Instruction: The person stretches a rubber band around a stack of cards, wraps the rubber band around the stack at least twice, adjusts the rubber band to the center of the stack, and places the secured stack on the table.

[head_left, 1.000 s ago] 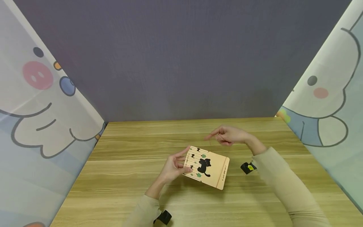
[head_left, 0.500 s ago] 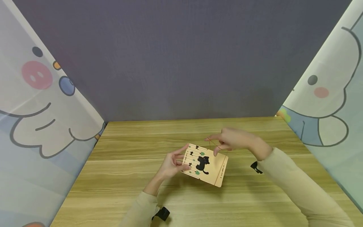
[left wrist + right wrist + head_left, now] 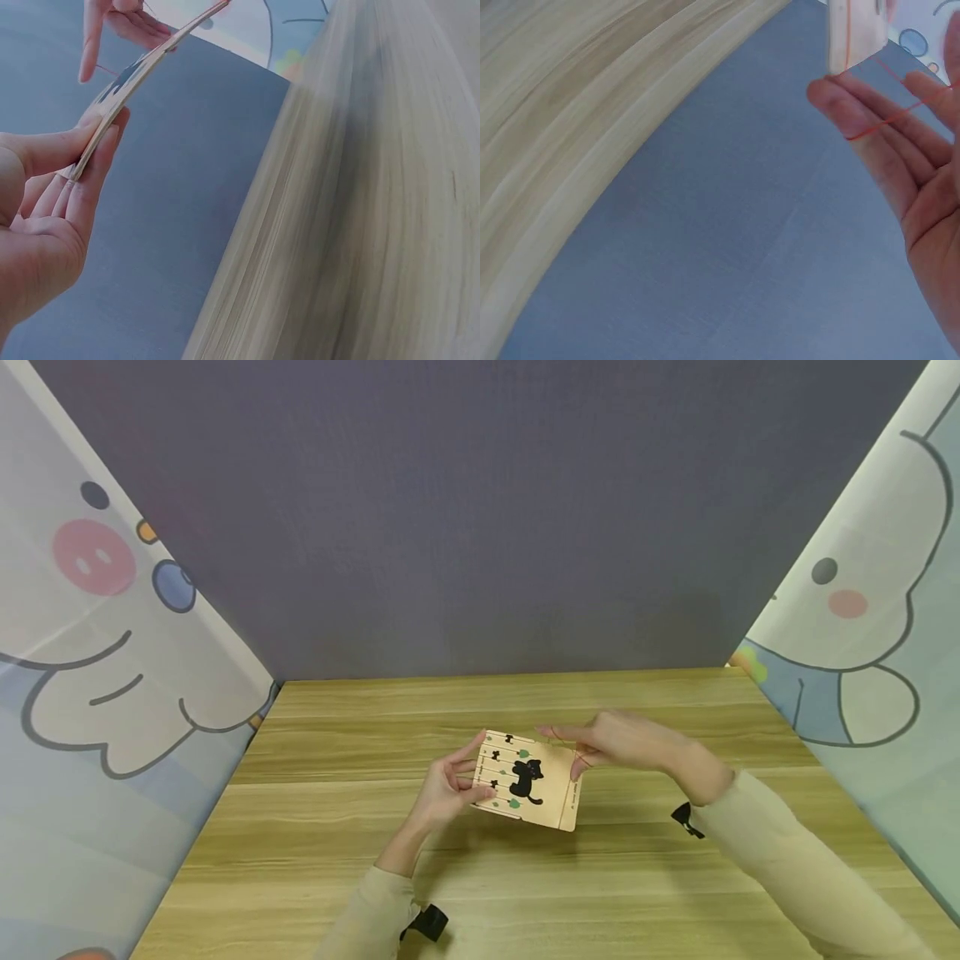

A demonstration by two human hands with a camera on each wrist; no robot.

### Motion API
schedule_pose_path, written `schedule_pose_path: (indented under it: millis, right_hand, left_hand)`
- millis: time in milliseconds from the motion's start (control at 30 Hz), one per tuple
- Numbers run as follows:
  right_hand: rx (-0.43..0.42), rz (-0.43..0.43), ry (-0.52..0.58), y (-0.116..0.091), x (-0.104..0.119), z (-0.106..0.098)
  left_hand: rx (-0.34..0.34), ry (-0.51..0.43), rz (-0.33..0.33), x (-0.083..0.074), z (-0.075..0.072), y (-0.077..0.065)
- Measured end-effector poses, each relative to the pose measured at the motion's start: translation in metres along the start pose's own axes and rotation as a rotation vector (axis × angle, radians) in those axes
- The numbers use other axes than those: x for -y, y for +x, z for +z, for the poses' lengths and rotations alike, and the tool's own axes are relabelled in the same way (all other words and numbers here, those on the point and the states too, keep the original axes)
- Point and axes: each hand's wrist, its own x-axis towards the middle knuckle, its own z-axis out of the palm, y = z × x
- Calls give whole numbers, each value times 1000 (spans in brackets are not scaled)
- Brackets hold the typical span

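Note:
My left hand (image 3: 438, 789) pinches one end of a thin beige notebook (image 3: 553, 785), thumb on the cover and fingers behind. Its cover carries a black cat, green leaves and thin lines. The left wrist view shows the notebook (image 3: 127, 84) nearly edge-on and slightly bent, raised above the table. At the far end, my right hand (image 3: 637, 743) holds a thin red elastic band (image 3: 889, 120) stretched between its spread thumb and forefinger. A fingertip is right at the corner of the notebook (image 3: 859, 34) in the right wrist view, where the band runs up to it.
A wood-grain table (image 3: 337, 843) lies beneath both hands. Behind it stands a dark grey panel (image 3: 465, 527). Cartoon-printed sheets hang at the left (image 3: 82, 693) and right (image 3: 855, 652). Black straps (image 3: 431, 922) show at the wrists.
The notebook has shifted left and slightly up with the left hand. The right hand, with the red band on its fingers, has lowered its thumb to the notebook's far end.

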Motion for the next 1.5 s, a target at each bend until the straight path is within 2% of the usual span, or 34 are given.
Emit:
schedule_pose_path:
  millis: [133, 233, 433, 633, 900, 1100, 1233, 1500]
  right_hand:
    - [-59, 9, 50, -4, 0, 5]
    - [-134, 9, 45, -6, 1, 10]
    - [-267, 37, 29, -10, 4, 23]
    - [-360, 56, 42, -10, 5, 35]
    - [-347, 63, 122, -9, 8, 48]
    - [-348, 33, 126, -10, 9, 52]
    - [-342, 44, 135, -11, 10, 52]
    - [-392, 48, 152, -10, 10, 49]
  left_hand:
    - [-56, -5, 22, 7, -4, 1]
    - [-106, -15, 25, 8, -6, 1]
    - [-170, -81, 13, 7, -7, 1]
    - [-240, -136, 10, 5, -4, 1]
    - [-256, -195, 43, 8, -2, 0]
    - [-260, -222, 22, 8, -2, -1]
    - [-257, -236, 28, 8, -2, -1]
    - [-254, -233, 36, 4, -2, 0]
